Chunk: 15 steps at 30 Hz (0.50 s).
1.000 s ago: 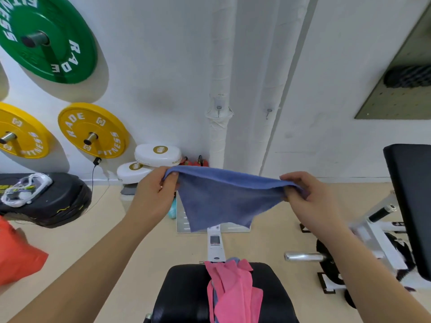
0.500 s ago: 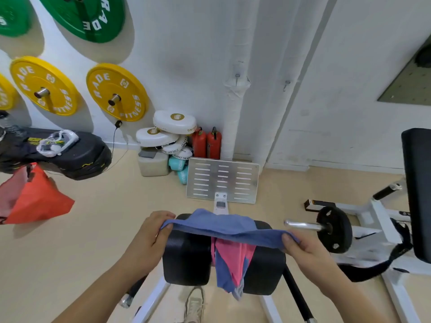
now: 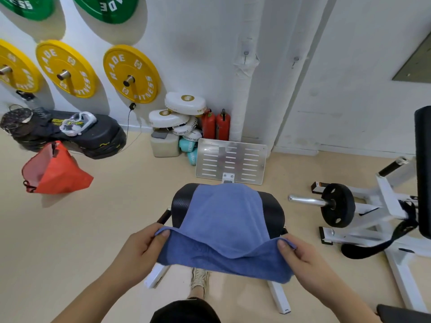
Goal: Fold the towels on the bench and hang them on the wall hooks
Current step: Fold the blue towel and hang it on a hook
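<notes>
Wall plates: three yellow plates (image 3: 67,68) and two green plates (image 3: 109,8) are seen mounted on the left wall.
Orange bag (image 3: 56,173): one is seen at the far left.
Left hand (image 3: 140,250): the towel's near left corner is pinched under the thumb.
Blue towel (image 3: 224,220): one is seen, draped over the black bench pad (image 3: 184,201).
Wall hooks: two are counted, (image 3: 245,56) and (image 3: 295,61), on the white wall beyond the bench.
Right hand (image 3: 303,259): the near right corner is pinched likewise.
Edges: the near hem is held off the pad and sags between the hands.
Room: open floor (image 3: 93,229) is seen left of the bench; one black weight disc (image 3: 338,205) is mounted near its right.
</notes>
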Each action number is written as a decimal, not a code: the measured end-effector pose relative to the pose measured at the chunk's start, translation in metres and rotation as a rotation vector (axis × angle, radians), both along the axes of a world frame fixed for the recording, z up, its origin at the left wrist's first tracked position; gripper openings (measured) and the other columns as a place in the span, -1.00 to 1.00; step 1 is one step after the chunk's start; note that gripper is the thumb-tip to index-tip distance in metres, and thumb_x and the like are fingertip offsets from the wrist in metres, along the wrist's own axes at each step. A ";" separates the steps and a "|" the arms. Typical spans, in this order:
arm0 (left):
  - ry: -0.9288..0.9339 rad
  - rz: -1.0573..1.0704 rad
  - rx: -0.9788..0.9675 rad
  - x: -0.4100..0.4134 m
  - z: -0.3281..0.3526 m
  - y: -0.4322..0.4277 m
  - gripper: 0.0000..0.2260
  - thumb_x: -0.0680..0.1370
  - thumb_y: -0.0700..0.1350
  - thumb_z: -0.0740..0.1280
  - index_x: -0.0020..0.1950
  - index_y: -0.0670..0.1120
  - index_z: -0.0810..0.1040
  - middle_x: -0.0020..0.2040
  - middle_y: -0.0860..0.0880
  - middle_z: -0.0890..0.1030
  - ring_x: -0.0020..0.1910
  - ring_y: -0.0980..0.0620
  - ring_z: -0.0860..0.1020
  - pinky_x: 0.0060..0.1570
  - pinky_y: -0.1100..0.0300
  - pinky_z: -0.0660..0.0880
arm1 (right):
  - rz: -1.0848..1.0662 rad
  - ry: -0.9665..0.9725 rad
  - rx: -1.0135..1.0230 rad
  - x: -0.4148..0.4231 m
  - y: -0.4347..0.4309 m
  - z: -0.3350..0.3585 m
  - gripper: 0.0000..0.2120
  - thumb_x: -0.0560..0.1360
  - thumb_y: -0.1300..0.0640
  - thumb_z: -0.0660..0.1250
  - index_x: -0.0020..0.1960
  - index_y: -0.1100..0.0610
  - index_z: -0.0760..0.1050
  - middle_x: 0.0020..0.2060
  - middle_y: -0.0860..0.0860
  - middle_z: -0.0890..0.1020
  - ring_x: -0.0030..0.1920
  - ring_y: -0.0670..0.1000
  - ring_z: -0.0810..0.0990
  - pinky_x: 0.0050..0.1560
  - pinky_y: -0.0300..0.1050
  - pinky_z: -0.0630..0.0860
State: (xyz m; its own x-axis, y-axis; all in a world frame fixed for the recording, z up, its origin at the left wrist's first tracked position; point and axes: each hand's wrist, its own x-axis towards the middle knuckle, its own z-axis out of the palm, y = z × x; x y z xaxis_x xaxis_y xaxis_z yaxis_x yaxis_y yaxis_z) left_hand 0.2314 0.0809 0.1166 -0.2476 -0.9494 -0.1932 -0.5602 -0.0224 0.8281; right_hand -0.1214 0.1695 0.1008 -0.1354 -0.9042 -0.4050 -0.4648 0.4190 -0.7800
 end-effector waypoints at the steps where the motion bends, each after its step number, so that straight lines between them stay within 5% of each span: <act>1: -0.005 0.002 0.014 -0.001 -0.001 0.003 -0.73 0.69 -0.15 0.20 -0.08 0.03 0.66 -0.31 0.07 0.61 -0.32 0.18 0.50 -0.35 0.40 0.33 | -0.007 -0.007 0.018 0.000 0.004 -0.003 -0.71 0.69 0.01 0.16 -0.09 0.05 0.56 -0.24 0.02 0.60 -0.28 -0.20 0.51 -0.16 -0.24 0.44; 5: -0.088 -0.030 0.088 -0.006 -0.016 -0.001 -0.75 0.69 -0.07 0.19 -0.07 0.02 0.64 -0.23 0.05 0.63 -0.24 0.09 0.55 -0.27 0.32 0.37 | -0.062 -0.045 0.030 0.000 0.009 -0.013 -0.74 0.69 0.05 0.17 -0.04 0.06 0.58 -0.26 -0.04 0.62 -0.23 -0.21 0.57 -0.17 -0.38 0.47; 11: -0.159 -0.009 0.143 -0.030 -0.051 -0.062 -0.70 0.69 -0.01 0.18 -0.21 0.02 0.52 -0.31 0.07 0.57 -0.34 0.15 0.47 -0.27 0.22 0.37 | -0.216 -0.102 0.081 -0.005 -0.029 -0.037 -0.73 0.69 0.00 0.16 0.03 0.04 0.60 -0.13 0.03 0.68 -0.05 0.03 0.65 -0.02 -0.07 0.57; 15: -0.145 0.059 0.153 -0.057 -0.068 -0.130 -0.70 0.69 0.00 0.17 -0.21 0.01 0.50 -0.36 0.09 0.53 -0.32 0.10 0.48 -0.29 0.20 0.36 | -0.365 -0.128 0.033 -0.022 -0.088 -0.049 -0.75 0.69 -0.02 0.16 0.06 -0.07 0.62 -0.08 -0.06 0.71 0.02 -0.01 0.66 0.09 0.02 0.59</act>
